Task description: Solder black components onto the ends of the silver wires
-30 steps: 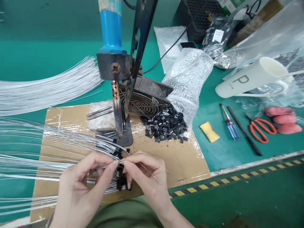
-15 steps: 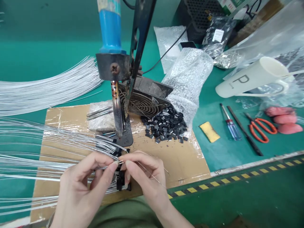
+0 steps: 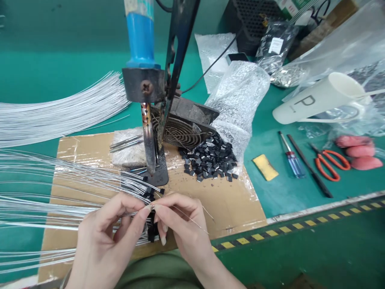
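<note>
My left hand (image 3: 105, 239) is closed in a pinch on a thin white wire near its end. Fingertip to fingertip with it, my right hand (image 3: 189, 233) pinches at the same end; what exactly lies between those fingertips is too small to make out. A fine strand (image 3: 194, 222), like solder wire, runs out across the right hand. Beneath and behind the hands lie several white wires (image 3: 75, 168) tipped with small black connectors (image 3: 149, 193). Just above them, a blue-handled soldering iron (image 3: 148, 140) hangs tip down in a black stand (image 3: 177, 52).
Loose black connector pieces (image 3: 210, 158) are heaped on the cardboard (image 3: 234, 208) beside a dirty fan (image 3: 180, 128). A wire bundle (image 3: 66, 108) lies at left. Rightward are a yellow sponge (image 3: 265, 167), a screwdriver (image 3: 291, 156), orange-handled pliers (image 3: 331, 162) and a white mug (image 3: 319, 100).
My right hand has shifted slightly, its thumb and fingers now closer to the left fingertips. The strand across it has moved a little. Everything else stays put.
</note>
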Action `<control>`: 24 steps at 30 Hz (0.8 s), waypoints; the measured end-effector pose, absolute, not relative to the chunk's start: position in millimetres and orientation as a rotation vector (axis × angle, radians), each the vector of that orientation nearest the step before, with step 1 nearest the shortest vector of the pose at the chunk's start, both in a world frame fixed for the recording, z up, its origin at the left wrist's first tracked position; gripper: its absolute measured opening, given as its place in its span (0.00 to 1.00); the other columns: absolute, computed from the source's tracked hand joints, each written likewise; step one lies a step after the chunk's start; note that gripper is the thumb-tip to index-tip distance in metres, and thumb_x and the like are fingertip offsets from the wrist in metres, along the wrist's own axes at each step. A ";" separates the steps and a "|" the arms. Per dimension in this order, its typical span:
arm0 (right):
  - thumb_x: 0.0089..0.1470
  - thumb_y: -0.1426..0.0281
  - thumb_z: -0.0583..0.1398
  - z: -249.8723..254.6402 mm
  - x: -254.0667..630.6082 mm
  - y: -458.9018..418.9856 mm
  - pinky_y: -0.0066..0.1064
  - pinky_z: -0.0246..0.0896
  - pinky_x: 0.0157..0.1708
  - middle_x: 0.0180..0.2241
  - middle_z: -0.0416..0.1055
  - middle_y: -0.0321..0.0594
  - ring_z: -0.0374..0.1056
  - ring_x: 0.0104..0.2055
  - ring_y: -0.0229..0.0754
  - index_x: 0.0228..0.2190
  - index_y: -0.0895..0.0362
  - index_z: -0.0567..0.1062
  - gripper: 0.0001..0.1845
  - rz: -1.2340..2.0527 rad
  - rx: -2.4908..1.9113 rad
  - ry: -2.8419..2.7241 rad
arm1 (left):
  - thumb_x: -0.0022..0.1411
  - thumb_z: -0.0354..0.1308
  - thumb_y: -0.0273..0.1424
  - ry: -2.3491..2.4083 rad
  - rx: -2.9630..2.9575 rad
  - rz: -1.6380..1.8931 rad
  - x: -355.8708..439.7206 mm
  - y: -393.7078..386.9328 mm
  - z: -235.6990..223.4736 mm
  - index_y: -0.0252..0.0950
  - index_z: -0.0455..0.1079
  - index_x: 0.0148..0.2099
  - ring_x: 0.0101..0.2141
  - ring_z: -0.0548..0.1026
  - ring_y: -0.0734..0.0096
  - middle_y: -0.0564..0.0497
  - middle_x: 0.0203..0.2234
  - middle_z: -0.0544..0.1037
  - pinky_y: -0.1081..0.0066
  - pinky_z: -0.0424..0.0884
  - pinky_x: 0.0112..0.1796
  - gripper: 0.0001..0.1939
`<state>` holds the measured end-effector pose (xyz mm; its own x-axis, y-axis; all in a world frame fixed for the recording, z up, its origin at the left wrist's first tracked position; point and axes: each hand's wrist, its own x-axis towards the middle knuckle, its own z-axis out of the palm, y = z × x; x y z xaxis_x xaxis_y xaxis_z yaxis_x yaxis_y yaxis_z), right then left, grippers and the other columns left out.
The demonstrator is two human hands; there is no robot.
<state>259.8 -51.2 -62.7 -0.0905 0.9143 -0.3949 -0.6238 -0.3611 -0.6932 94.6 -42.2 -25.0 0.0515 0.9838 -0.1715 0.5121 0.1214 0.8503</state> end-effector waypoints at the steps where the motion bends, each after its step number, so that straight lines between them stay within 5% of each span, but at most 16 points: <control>1: 0.55 0.62 0.77 -62.2 259.6 -50.9 0.22 0.62 0.16 0.20 0.76 0.34 0.65 0.16 0.31 0.31 0.54 0.90 0.09 1.707 -0.977 -0.418 | 0.69 0.64 0.36 1.574 1.507 0.721 94.2 -42.7 -25.3 0.41 0.77 0.35 0.24 0.76 0.74 0.55 0.25 0.81 0.77 0.64 0.22 0.09; 17: 0.51 0.61 0.78 -59.8 269.1 -44.3 0.23 0.64 0.15 0.22 0.79 0.34 0.66 0.16 0.32 0.29 0.54 0.89 0.10 1.853 -0.981 -0.379 | 0.63 0.67 0.40 1.635 1.253 0.672 101.5 -40.0 -12.4 0.40 0.79 0.33 0.25 0.77 0.71 0.53 0.25 0.82 0.77 0.69 0.24 0.10; 24: 0.51 0.61 0.77 -58.3 260.8 -43.8 0.22 0.62 0.14 0.21 0.78 0.34 0.64 0.14 0.30 0.28 0.54 0.89 0.10 1.812 -0.940 -0.296 | 0.67 0.65 0.38 1.671 1.479 0.735 100.0 -42.6 -22.6 0.40 0.78 0.33 0.22 0.75 0.74 0.54 0.24 0.81 0.76 0.64 0.21 0.10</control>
